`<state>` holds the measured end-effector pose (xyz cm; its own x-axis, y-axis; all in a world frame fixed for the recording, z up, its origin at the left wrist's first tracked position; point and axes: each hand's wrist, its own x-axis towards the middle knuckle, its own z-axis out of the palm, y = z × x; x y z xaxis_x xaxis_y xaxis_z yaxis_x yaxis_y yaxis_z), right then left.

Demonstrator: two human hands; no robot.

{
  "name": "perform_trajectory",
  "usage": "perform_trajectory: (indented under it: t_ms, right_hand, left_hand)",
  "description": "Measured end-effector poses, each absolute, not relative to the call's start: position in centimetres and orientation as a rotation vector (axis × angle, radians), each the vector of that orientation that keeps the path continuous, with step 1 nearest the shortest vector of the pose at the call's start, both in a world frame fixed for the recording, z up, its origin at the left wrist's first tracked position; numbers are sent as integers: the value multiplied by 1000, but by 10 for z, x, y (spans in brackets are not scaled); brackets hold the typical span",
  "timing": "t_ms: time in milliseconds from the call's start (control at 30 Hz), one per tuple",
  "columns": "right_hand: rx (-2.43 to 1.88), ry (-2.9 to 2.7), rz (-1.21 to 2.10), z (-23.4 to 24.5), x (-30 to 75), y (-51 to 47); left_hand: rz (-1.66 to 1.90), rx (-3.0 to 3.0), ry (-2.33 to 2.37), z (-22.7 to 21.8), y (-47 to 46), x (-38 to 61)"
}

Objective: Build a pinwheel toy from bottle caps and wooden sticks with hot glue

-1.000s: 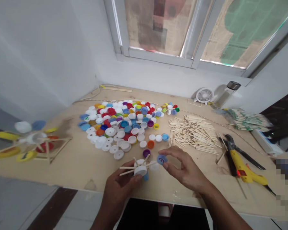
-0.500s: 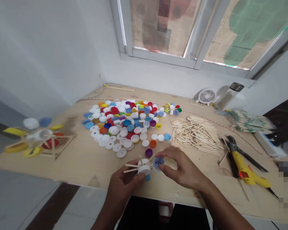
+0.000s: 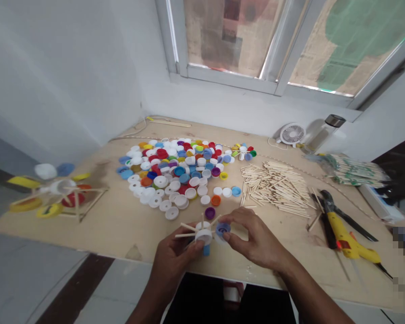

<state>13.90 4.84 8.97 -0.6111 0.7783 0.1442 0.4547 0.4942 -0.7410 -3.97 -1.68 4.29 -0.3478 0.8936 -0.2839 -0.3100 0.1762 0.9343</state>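
Observation:
My left hand (image 3: pixel 175 252) is closed on a white bottle-cap hub (image 3: pixel 203 235), with several thin wooden sticks (image 3: pixel 186 235) standing out from its rim. A light-blue cap (image 3: pixel 206 250) shows just under the hub. Between thumb and fingers, my right hand (image 3: pixel 251 236) pinches a blue bottle cap (image 3: pixel 223 229) close to the hub's right side. A stick points toward this cap; whether it touches the cap I cannot tell. Just beyond the hub, a purple cap (image 3: pixel 209 213) lies on the wooden table (image 3: pixel 121 234).
A heap of colourful bottle caps (image 3: pixel 178 172) lies mid-table, with piled sticks (image 3: pixel 276 189) to its right. A wheel of caps on a stick stand (image 3: pixel 62 191) is at left. A yellow glue gun (image 3: pixel 344 238), black-handled pliers (image 3: pixel 327 207), small fan (image 3: pixel 292 134) and bottle (image 3: pixel 324 135) are at right.
The white hub has turned slightly in my left hand, so its sticks point at different angles. My right hand still holds the blue cap in nearly the same place.

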Motion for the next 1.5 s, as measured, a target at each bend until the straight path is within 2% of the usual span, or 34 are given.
perform_trajectory:
  t_ms: [867, 1500]
  right_hand:
    - [-1096, -2055, 1086, 70, 137, 39]
    - [-1148, -1918, 1138, 73, 151, 45]
  left_hand:
    - [1384, 684, 1364, 44, -17, -41]
    - [1377, 649, 1368, 47, -15, -40]
